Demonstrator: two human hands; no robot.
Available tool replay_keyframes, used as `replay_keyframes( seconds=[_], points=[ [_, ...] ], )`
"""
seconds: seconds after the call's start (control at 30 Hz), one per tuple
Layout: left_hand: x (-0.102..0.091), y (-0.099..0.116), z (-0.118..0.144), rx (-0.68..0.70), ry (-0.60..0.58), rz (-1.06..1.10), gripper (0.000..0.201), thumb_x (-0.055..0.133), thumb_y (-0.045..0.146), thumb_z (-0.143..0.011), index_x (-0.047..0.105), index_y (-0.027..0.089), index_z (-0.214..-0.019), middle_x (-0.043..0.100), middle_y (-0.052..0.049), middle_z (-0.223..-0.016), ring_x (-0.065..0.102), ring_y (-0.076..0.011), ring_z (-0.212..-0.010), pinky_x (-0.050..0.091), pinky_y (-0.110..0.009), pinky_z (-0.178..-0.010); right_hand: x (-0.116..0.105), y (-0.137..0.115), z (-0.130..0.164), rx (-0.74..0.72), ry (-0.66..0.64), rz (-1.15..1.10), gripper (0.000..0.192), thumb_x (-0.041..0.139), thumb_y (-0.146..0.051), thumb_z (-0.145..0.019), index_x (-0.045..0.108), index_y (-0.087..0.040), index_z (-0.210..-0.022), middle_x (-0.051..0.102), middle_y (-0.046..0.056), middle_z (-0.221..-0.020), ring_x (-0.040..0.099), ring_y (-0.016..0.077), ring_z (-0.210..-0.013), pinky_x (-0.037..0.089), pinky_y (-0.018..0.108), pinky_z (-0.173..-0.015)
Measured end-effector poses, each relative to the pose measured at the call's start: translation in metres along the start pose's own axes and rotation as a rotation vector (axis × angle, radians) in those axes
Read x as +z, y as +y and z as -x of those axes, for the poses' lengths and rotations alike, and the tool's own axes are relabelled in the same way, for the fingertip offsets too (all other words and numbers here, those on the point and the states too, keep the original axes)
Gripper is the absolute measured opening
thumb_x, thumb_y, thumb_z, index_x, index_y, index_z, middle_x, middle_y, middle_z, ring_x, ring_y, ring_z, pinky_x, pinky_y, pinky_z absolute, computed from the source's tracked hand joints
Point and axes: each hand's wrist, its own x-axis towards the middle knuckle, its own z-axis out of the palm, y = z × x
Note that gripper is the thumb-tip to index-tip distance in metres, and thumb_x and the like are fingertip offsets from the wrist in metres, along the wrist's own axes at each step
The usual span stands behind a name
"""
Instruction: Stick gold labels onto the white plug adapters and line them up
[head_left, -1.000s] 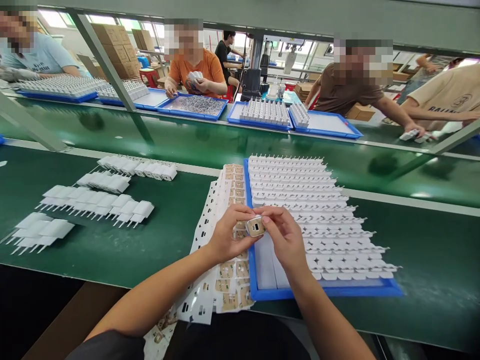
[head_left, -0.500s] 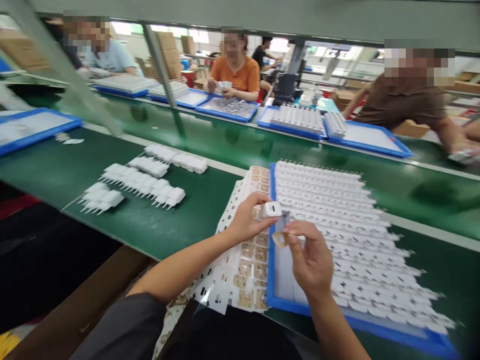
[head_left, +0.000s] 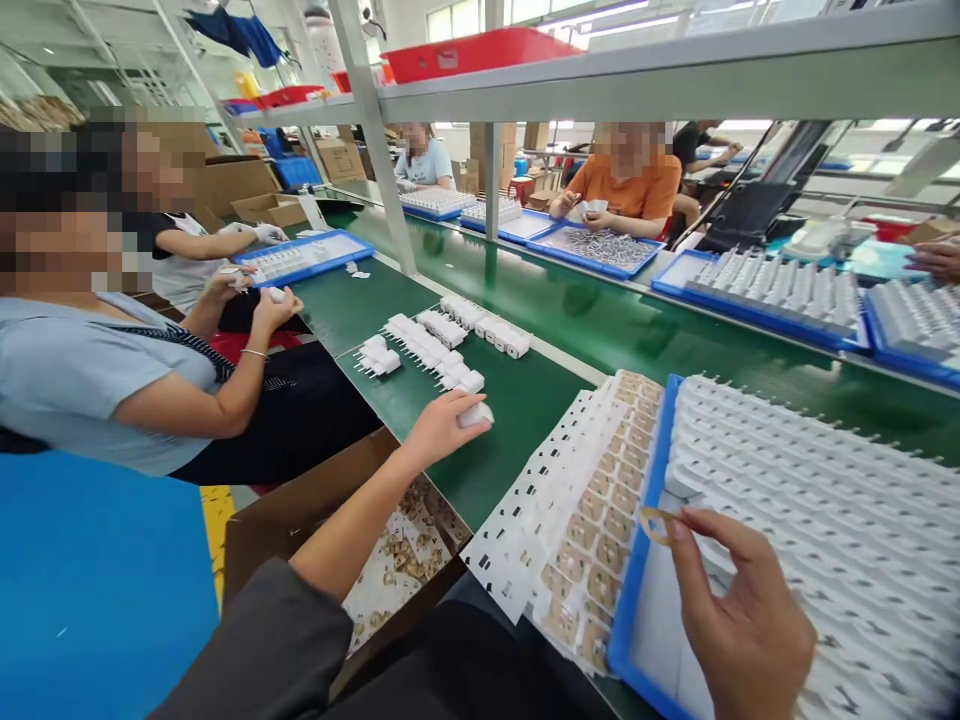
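My left hand (head_left: 439, 425) reaches out to the left over the green belt (head_left: 517, 410) and grips a white charger plug (head_left: 475, 414), setting it beside the rows of white plugs (head_left: 431, 345) lying there. My right hand (head_left: 739, 620) hovers over the blue tray (head_left: 637, 560) and pinches a small tan peeled film (head_left: 655, 524) between thumb and forefinger. The tray is packed with rows of white plugs (head_left: 810, 490). Sticker sheets (head_left: 585, 510) with tan squares lie fanned out left of the tray.
A cardboard box (head_left: 382, 560) of peeled scraps sits below the belt edge. A person in a light blue top (head_left: 82, 380) works at my left, another beyond. Across the belt, people sit behind more blue trays (head_left: 757, 290). A shelf post (head_left: 375, 150) stands on the belt.
My view swung left. My left hand carried the white plug from in front of me out to the rows on the belt. My right hand stayed by the tray, keeping the peeled film.
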Motion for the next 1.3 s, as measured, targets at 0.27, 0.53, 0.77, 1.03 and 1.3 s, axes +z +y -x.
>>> replay_keyframes(
  seconds=[0.27,0.53,0.77,1.03,1.3],
  points=[
    [-0.046,-0.102,-0.008,-0.298,0.178,-0.285,0.046,0.065,0.024,-0.085,0.064,0.013,-0.129,0.069,-0.017,-0.121,0.061,-0.0355,-0.117,0.046,-0.047,-0.103,0.012,0.008,0.000,-0.122,-0.056,0.032,0.014,0.067,-0.028,-0.094,0.070,-0.022,-0.106,0.075,0.005,-0.095,0.072,0.0234,-0.085,0.055,0.036,-0.079],
    [-0.063,-0.125,-0.011,-0.294,0.352,-0.276,0.040,0.064,0.025,-0.088,0.064,0.016,-0.127,0.062,-0.016,-0.132,0.050,-0.0351,-0.126,0.040,-0.048,-0.107,0.014,-0.040,0.007,-0.213,-0.340,-0.237,0.014,0.063,-0.016,-0.093,0.068,-0.026,-0.101,0.074,0.004,-0.092,0.070,0.0213,-0.084,0.056,0.034,-0.077],
    [-0.082,-0.135,0.049,-0.257,0.352,-0.142,0.033,0.064,0.032,-0.095,0.066,0.013,-0.121,0.070,-0.007,-0.117,0.057,-0.0208,-0.096,0.051,-0.037,-0.092,0.146,-0.150,0.116,-0.279,-1.292,-0.545,0.029,0.050,-0.009,-0.095,0.069,-0.025,-0.109,0.074,0.008,-0.107,0.070,0.0235,-0.104,0.056,0.035,-0.090],
    [-0.077,-0.105,0.093,-0.204,0.265,0.028,0.034,0.061,0.038,-0.094,0.068,0.018,-0.120,0.074,-0.006,-0.110,0.064,-0.0175,-0.088,0.052,-0.030,-0.077,0.244,-0.141,0.172,-0.088,-1.459,-0.499,0.029,0.069,-0.015,-0.092,0.067,-0.014,-0.121,0.065,0.013,-0.137,0.064,0.0278,-0.124,0.053,0.050,-0.105],
    [-0.010,0.011,0.117,-0.311,-0.431,0.410,0.041,0.065,0.059,-0.087,0.061,0.024,-0.107,0.075,0.000,-0.073,0.072,-0.0226,-0.070,0.052,-0.031,-0.066,0.116,-0.131,0.126,-0.183,-1.411,-0.712,0.034,0.061,-0.020,-0.095,0.069,-0.019,-0.128,0.072,0.011,-0.130,0.069,0.0227,-0.119,0.052,0.034,-0.105]
  ],
)
